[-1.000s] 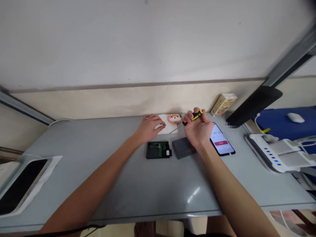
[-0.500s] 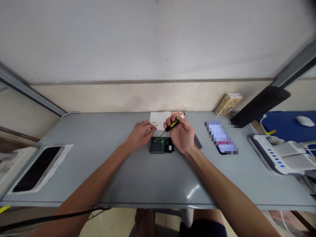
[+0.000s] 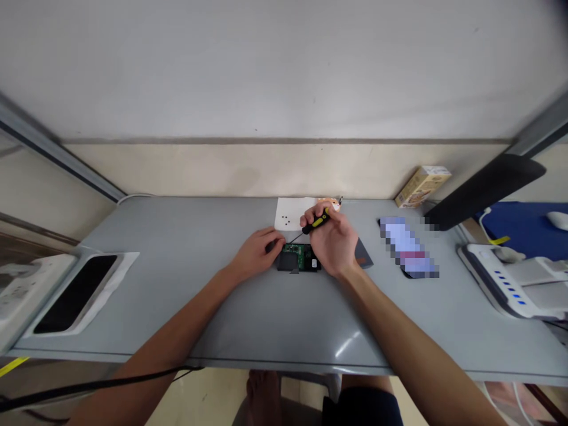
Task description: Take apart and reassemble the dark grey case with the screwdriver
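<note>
Black-and-yellow screwdriver (image 3: 318, 222) sits clamped in the right hand's (image 3: 332, 242) curled fingers, its shaft slanting leftward to the far edge of the open black case (image 3: 288, 261), which lies lengthwise across, between the 2 hands; the left hand's (image 3: 258, 253) fingertips (pinching anything, I cannot tell) are nearer the tip

screwdriver (image 3: 317, 223): 1 | circuit board (image 3: 301, 255): 1 | power strips (image 3: 38, 290) (image 3: 503, 291): 2 | carton (image 3: 420, 188): 1 | mouse (image 3: 558, 220): 1

Left hand (image 3: 257, 252) loosely bent, palm down; right hand (image 3: 332, 244) (palm upward) in a curled grip.
</note>
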A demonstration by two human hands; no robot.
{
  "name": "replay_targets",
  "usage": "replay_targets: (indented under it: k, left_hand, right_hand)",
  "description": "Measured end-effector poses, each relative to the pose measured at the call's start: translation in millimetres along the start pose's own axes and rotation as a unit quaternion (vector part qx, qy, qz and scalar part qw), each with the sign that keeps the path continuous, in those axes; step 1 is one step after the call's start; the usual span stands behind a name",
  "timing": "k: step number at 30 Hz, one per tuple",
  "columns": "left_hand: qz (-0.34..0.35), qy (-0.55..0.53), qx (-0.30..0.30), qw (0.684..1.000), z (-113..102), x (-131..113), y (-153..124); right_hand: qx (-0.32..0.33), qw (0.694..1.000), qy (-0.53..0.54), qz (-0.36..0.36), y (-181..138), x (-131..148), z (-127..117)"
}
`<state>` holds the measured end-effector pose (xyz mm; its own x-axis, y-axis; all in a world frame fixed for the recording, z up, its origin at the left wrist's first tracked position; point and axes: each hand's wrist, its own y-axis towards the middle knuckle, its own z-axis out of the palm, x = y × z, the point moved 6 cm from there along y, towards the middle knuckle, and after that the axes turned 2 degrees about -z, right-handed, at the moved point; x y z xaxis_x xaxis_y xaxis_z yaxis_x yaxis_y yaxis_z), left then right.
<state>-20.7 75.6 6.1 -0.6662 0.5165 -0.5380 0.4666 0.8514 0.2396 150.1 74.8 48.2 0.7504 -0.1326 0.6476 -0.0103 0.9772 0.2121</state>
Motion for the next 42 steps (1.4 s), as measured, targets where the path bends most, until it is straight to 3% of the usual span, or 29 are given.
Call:
replay_targets:
  k: [14, 23, 42]
  left_hand:
    - [0.011, 0.014, 0.011, 1.0, 5.3, 2.9, 0.1]
    - [0.019, 0.022, 0.011, 1.0, 8.3, 7.1, 0.1]
    - [0.017, 0.023, 0.0, 1.0, 8.9, 3.6, 2.2]
  right_hand:
    - [0.032, 0.999, 0.017, 0.025, -3.4, -5.5, 6.8]
    - [0.026, 0.999, 0.046, -0.005, -1.3, -2.3, 2.5]
    - [0.035, 0.999, 0.006, 0.004, -2.5, -5.1, 7.2]
